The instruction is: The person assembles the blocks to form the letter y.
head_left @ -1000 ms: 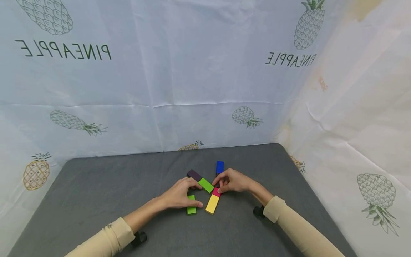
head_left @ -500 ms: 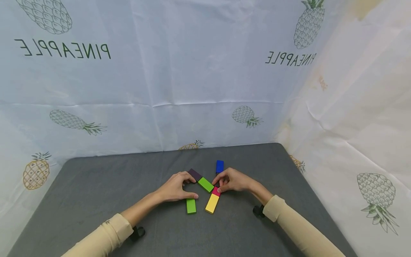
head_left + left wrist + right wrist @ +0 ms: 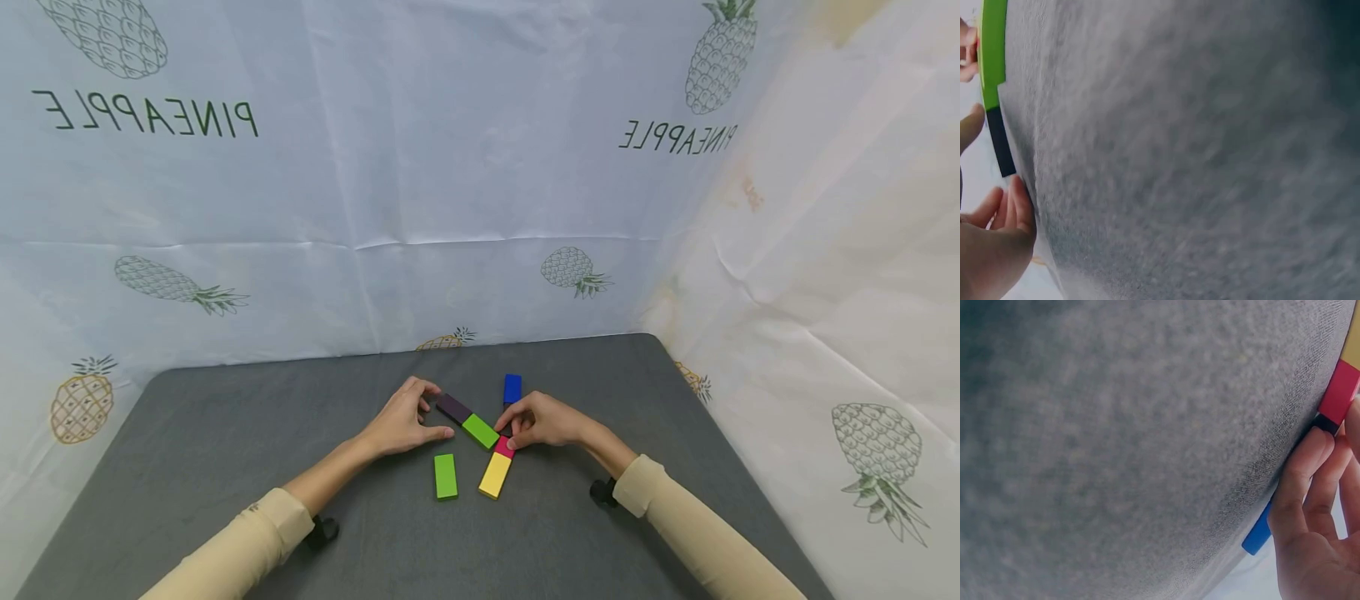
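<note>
My left hand (image 3: 405, 418) is beside the outer end of a dark purple block (image 3: 453, 408), fingertips at that end and thumb held apart from them. This block lies end to end with a green block (image 3: 481, 431). My right hand (image 3: 547, 419) pinches at a red block (image 3: 505, 447), thumb at its side and fingertips over a black block (image 3: 1326, 424) just behind it. A yellow block (image 3: 494, 476) adjoins the red one toward me; a blue block (image 3: 513, 387) sticks out beyond the right hand. The fingers cover most of the black block.
A second green block (image 3: 446, 477) lies alone on the grey tabletop (image 3: 300, 417), nearer me and left of the yellow one. White pineapple-print cloth (image 3: 450, 167) hangs behind the table and along its right side.
My left hand has moved away from the lone green block, up and left to the far end of the dark purple block. The right hand has stayed in place.
</note>
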`<state>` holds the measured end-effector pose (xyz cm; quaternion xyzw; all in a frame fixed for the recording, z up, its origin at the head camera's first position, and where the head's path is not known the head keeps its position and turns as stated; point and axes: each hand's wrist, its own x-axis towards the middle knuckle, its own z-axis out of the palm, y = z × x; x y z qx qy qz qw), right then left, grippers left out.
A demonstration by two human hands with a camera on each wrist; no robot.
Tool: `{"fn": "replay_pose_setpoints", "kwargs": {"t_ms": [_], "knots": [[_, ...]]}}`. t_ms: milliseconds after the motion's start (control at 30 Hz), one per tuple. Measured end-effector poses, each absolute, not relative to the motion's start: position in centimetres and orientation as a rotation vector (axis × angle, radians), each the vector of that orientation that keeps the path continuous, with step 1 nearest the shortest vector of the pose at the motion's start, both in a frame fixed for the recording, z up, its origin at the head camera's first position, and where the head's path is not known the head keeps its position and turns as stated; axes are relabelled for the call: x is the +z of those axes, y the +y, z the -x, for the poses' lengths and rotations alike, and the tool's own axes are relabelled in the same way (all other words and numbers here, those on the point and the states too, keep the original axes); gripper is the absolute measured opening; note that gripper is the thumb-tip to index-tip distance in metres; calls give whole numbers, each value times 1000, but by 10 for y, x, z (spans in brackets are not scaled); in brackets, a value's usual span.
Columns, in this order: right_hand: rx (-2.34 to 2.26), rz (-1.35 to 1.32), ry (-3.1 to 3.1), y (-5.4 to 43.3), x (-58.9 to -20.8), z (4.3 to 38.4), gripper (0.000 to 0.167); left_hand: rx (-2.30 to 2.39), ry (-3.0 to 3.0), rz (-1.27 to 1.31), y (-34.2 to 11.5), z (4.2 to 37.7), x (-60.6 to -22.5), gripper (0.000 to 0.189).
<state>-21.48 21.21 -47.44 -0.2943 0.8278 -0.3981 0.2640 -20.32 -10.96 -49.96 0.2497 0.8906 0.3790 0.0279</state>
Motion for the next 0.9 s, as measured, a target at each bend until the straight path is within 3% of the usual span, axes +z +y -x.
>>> {"fn": "replay_pose_setpoints", "kwargs": {"t_ms": [567, 900], "knots": [[-1061, 804, 2243, 212, -474, 215, 28, 1146, 2684, -808, -113, 209, -499, 70], [-1066, 796, 2241, 212, -473, 213, 28, 1180, 2616, -893, -122, 192, -500, 49]]}}
